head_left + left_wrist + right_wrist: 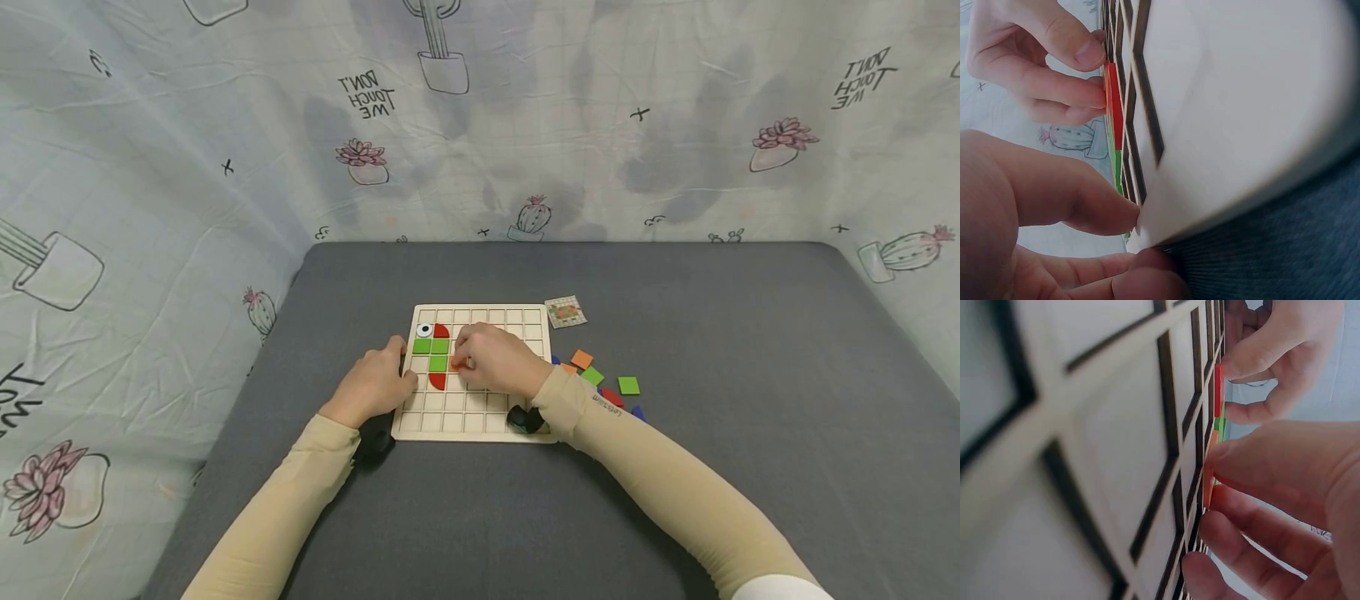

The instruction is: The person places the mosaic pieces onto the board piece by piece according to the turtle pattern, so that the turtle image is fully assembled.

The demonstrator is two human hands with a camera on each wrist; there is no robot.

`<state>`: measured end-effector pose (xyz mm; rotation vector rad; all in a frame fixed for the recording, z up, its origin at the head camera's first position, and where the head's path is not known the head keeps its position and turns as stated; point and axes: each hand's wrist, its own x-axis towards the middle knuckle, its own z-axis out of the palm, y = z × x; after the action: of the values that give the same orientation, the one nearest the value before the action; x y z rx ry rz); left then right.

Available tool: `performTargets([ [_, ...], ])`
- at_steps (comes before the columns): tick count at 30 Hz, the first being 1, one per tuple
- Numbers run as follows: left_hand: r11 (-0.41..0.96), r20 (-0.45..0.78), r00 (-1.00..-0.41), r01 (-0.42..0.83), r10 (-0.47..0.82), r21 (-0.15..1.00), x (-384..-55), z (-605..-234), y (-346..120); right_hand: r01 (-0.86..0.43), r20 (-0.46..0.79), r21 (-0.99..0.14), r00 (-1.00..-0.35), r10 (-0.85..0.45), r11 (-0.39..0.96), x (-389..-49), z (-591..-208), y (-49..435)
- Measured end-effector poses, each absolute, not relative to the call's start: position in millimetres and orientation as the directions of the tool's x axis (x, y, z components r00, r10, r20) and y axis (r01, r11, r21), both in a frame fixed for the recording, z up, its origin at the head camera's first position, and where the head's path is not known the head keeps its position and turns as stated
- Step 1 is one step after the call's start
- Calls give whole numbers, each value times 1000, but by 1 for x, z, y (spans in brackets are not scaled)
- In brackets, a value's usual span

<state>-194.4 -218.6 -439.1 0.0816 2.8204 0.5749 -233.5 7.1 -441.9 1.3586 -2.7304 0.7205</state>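
A pale wooden grid board (465, 424) lies on the grey table. My left hand (372, 385) grips its left edge, with the thumb on the rim and fingers beside it in the left wrist view. Over the left-middle cells, my right hand (497, 358) pinches an orange tile (1209, 478) between thumb and fingers, low against the grid. Left of that tile sit green square tiles (438, 363), a red quarter-round tile (437, 382) below them and another red tile (442, 331) above. A round white eye tile (424, 330) is at the upper left.
Loose orange, green, red and blue tiles, among them a green square (628, 385), lie right of the board, partly behind my right forearm. A small picture card (566, 312) lies by the board's upper right corner. A patterned cloth (585, 125) hangs behind the table (720, 317).
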Motion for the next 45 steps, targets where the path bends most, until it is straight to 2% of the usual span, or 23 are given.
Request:
performTargets([
  [11, 919, -244, -965, -4, 101, 393, -194, -439, -217, -716, 171, -392, -674, -718, 578, -226, -436, 22],
  [31, 916, -246, -964, -4, 103, 401, -193, -441, -220, -620, 221, -393, -780, -585, 679, -214, -434, 101],
  [45, 913, -229, -967, 6, 109, 409, -191, -440, -218, -512, 123, -426, -850, -513, 746, -213, -434, 139],
])
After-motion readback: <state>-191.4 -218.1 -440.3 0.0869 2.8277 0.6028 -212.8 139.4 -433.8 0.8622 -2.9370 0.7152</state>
